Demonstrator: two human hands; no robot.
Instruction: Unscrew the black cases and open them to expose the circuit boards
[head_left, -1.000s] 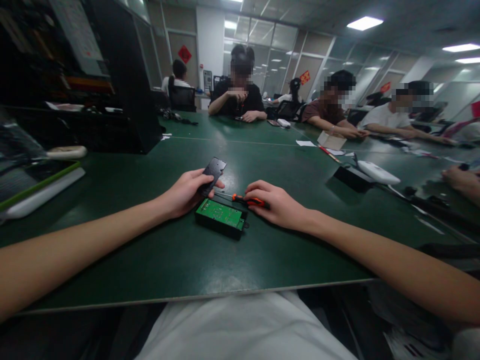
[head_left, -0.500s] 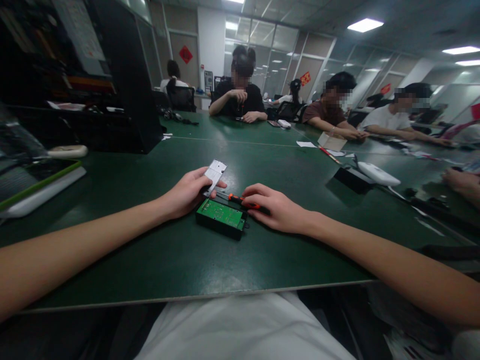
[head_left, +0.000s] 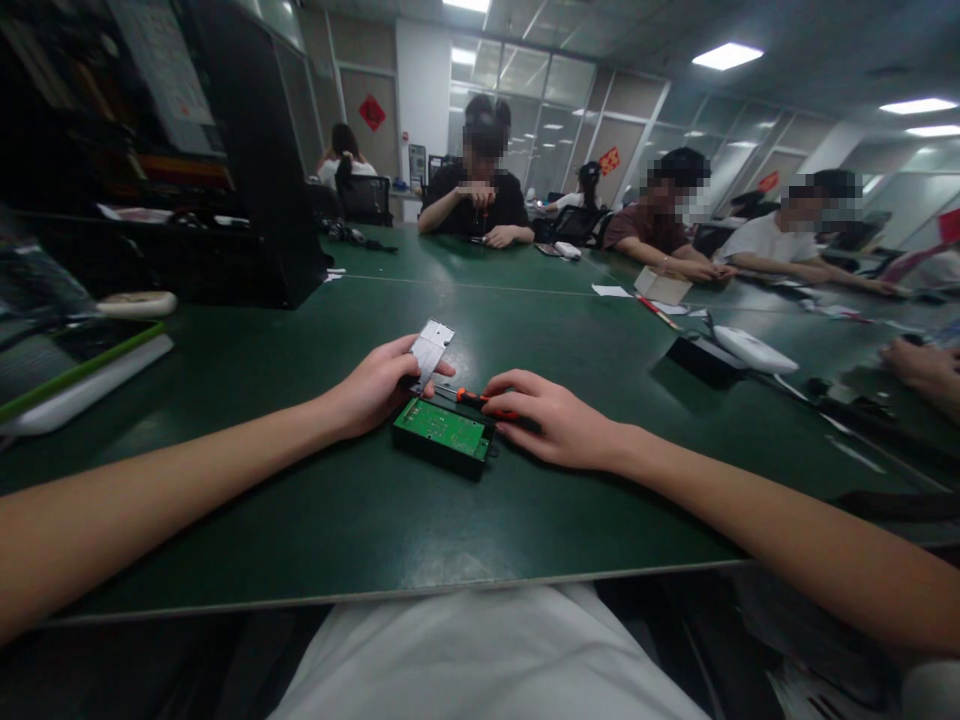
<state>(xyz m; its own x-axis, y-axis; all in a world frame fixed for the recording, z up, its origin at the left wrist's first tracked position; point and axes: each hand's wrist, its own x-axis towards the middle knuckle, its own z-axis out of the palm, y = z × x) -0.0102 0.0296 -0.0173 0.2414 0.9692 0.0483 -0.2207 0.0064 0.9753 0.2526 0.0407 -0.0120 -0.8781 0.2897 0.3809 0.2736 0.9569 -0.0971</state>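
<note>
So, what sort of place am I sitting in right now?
Probably a shared electronics workroom, though I can't be certain: other people sit at the green table, a screwdriver is at your right hand, and a circuit board lies in an open black case.

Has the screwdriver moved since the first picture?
Yes, the screwdriver has shifted slightly left, judged against the black case on the table.
</note>
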